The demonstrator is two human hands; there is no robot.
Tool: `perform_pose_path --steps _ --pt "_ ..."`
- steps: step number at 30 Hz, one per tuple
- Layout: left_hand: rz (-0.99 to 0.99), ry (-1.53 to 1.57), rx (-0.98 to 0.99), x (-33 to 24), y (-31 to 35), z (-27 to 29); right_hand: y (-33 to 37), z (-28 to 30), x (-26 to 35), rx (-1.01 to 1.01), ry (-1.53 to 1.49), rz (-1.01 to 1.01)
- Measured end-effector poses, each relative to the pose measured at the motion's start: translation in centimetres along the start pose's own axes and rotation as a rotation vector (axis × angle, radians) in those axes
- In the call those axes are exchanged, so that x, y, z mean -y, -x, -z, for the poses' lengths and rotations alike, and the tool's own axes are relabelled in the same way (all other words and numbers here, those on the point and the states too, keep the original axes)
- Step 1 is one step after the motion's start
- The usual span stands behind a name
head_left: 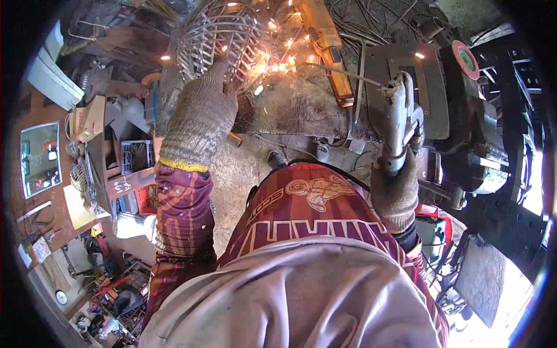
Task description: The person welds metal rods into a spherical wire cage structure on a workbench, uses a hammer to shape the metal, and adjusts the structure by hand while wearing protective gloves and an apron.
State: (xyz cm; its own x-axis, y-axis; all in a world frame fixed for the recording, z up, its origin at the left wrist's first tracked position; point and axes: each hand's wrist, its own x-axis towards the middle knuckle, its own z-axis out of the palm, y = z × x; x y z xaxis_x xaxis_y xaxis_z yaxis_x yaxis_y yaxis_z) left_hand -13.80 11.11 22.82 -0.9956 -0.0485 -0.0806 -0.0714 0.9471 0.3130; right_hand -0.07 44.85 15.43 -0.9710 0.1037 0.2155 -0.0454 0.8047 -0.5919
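Note:
My left hand (200, 113), in a grey knitted glove with a yellow cuff edge, grips the near side of a basket-like lattice of metal bars (217, 37). Its fingertips are partly hidden against the bars. In my right hand (395, 197), also gloved, is a welding electrode holder (395, 119), held upright. A thin welding rod (348, 74) runs leftward from its jaw toward the lattice. Bright orange sparks (275, 65) fly at the lattice's right side, where the glare hides the rod's tip.
Under the lattice is a worn metal bench (290, 113). On it lies a long yellow-orange tool (328, 49), with loose rods (371, 20) behind. A round abrasive disc (466, 60) stands at the right. Crates (137, 156) and a cluttered board stand at the left.

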Motion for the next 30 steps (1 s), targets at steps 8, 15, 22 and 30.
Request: perform_pose_path --steps 8,15,22,30 --pt "0.038 0.015 0.021 -0.2 -0.1 0.2 -1.7 0.4 1.9 0.05 -0.264 -0.34" --pt "0.018 0.025 0.008 0.2 -0.1 -0.1 -1.2 1.6 2.2 0.144 -0.584 -0.404" --pt "-0.19 -0.184 -0.085 1.3 0.2 0.1 -1.2 1.8 1.0 0.554 -0.822 -0.231" --pt "-0.052 -0.126 -0.033 -1.0 0.4 1.1 -0.2 1.8 1.2 0.224 -0.716 -0.17"
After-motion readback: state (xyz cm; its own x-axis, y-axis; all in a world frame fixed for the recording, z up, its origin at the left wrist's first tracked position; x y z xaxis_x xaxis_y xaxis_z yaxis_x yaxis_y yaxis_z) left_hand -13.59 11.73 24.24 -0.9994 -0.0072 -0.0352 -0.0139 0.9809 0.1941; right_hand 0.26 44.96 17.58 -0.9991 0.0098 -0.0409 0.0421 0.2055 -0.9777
